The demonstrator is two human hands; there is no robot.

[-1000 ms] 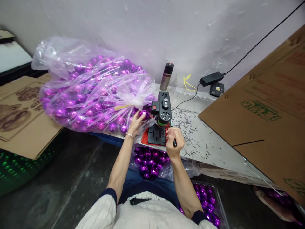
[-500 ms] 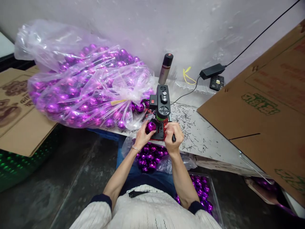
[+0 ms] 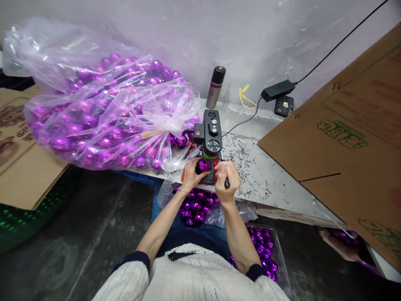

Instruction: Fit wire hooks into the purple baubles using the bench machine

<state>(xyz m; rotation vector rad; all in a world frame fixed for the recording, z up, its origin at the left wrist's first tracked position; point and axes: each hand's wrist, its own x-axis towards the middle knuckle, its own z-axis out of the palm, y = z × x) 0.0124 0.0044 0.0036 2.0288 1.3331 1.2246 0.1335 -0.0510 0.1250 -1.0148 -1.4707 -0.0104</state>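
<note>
A shiny purple faceted ball point(image 3: 204, 164) is gripped between the thumb and fingers of my left hand point(image 3: 192, 173), just under the head of a small black bench machine point(image 3: 212, 131). My right hand point(image 3: 228, 179) is wrapped around the black-ended lever point(image 3: 227, 183) on the machine's right side. The machine has a red switch, round vents and a green ring at its lower end. Whether the ball touches the part above it is hard to make out. Below my hands, more purple balls point(image 3: 194, 209) lie in a clear plastic bag at my lap.
A large clear bag point(image 3: 103, 121) of purple balls fills the table's left. Behind the machine stand a spray can point(image 3: 216, 87) and a power adapter point(image 3: 278, 91). Thin dark bits litter the tabletop point(image 3: 263, 167). Cardboard boxes point(image 3: 338, 138) rise at right; a bin point(image 3: 266, 251) of balls is below.
My left hand has moved the ball slightly right and up, under the machine's head. My right hand remains on the lever. The view has shifted a little.
</note>
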